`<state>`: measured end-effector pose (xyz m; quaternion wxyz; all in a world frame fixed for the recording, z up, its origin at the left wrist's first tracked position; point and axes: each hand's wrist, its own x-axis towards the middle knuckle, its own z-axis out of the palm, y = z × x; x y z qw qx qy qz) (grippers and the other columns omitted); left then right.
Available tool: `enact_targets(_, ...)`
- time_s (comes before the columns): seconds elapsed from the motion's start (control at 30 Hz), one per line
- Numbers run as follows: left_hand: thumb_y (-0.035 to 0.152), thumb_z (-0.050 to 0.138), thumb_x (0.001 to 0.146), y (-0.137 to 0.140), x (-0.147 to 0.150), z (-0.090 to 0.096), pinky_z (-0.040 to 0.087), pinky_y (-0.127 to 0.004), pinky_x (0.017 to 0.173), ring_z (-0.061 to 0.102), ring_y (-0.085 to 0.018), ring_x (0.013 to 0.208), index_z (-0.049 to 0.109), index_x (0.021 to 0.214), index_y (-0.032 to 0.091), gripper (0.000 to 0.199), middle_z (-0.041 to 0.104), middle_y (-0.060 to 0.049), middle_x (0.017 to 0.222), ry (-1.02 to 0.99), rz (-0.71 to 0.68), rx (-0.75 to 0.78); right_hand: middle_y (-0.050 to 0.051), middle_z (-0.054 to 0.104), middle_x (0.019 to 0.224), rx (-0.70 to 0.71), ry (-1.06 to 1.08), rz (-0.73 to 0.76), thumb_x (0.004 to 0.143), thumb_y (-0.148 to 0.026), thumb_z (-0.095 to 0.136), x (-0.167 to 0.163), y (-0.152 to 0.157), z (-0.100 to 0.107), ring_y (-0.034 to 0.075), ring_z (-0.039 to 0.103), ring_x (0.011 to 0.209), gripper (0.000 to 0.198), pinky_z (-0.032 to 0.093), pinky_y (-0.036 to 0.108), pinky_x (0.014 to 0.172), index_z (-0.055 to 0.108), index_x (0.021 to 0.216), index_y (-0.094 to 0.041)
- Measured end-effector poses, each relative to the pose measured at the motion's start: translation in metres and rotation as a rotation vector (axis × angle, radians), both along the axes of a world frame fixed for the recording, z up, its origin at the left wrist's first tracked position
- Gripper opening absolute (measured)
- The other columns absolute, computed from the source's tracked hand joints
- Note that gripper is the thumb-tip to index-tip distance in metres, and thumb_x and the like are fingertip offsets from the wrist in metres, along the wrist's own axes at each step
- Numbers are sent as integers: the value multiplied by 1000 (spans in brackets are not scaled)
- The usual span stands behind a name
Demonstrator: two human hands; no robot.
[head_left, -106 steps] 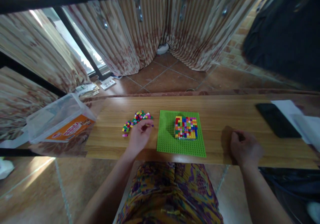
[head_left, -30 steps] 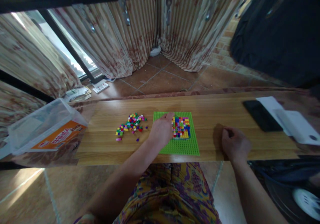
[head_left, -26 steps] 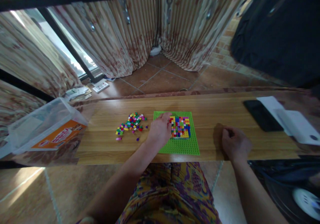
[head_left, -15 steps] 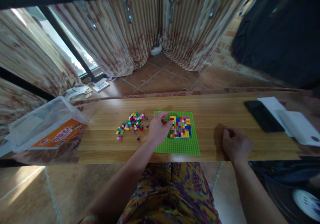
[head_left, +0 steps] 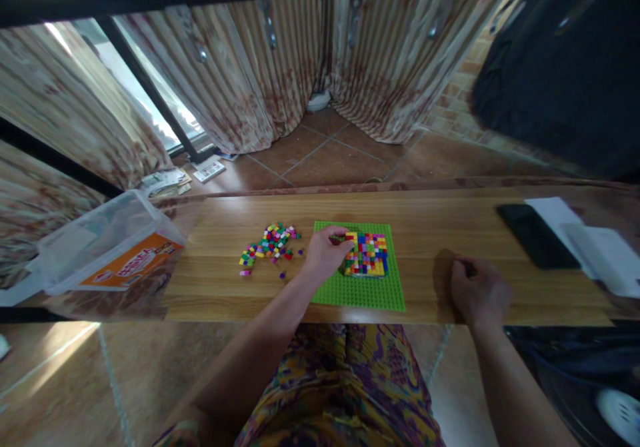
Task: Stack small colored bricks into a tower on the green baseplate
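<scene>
A green studded baseplate (head_left: 363, 295) lies on the wooden table. On it stands a square block of small multicoloured building bricks (head_left: 367, 257). My left hand (head_left: 327, 254) is over the left part of the plate, thumb and forefinger bent together at the block's upper left corner. Whatever is between those fingertips is too small to make out. Well to the right of the plate, my right hand (head_left: 480, 290) rests on the table as a loose fist, and no object shows in it. Left of the plate lies a pile of loose bricks (head_left: 275, 237), with a few strays around it.
A clear plastic box (head_left: 123, 234) with an orange label stands at the table's left end. At the right end are a black phone-like slab (head_left: 540, 237) and white flat items (head_left: 607, 257). The wooden table's (head_left: 425, 217) front edge is close to my body.
The whole view has shifted slightly, moving the scene to the right. My left thumb and forefinger have come closer together at the brick block's corner. My right hand stays in place.
</scene>
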<state>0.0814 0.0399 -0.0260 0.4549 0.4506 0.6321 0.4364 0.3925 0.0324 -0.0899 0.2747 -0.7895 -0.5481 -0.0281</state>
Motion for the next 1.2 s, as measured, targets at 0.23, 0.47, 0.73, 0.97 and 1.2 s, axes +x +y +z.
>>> enact_targets(0.23,16,75,78,-10,-3,-12,49,-22,63,60,-10,67,75,101,14,22,76,-4,93,21,38,64,11,72,91,-22,18,1,86,-37,53,4,2,-2,20,53,71,34,33,33,65,78,96,-17)
enact_targets(0.47,7,62,82,-41,-55,-5,51,-24,68,61,-11,68,73,98,18,22,70,-1,85,450,-15,233,11,72,91,-40,28,5,87,-39,52,5,1,-1,21,55,72,36,34,34,65,78,99,-17)
enact_targets(0.73,17,65,87,-64,-98,-1,56,-34,87,68,-22,92,73,96,18,12,71,-9,101,948,30,81,11,73,94,-43,10,-2,89,-39,51,3,0,0,22,57,77,36,38,35,70,77,100,-17)
enact_targets(0.97,21,63,92,-63,-88,2,54,-38,94,68,-27,102,74,102,17,16,70,-12,111,1108,-35,-19,12,72,95,-64,17,3,89,-38,51,3,0,2,24,58,79,35,38,36,70,77,99,-17)
enact_targets(1.2,15,56,94,-60,-85,3,53,-36,87,68,-27,102,71,94,18,15,69,-12,109,1129,-63,-23,12,72,93,-37,6,-4,88,-39,51,2,-1,1,23,58,77,36,37,35,68,78,99,-17)
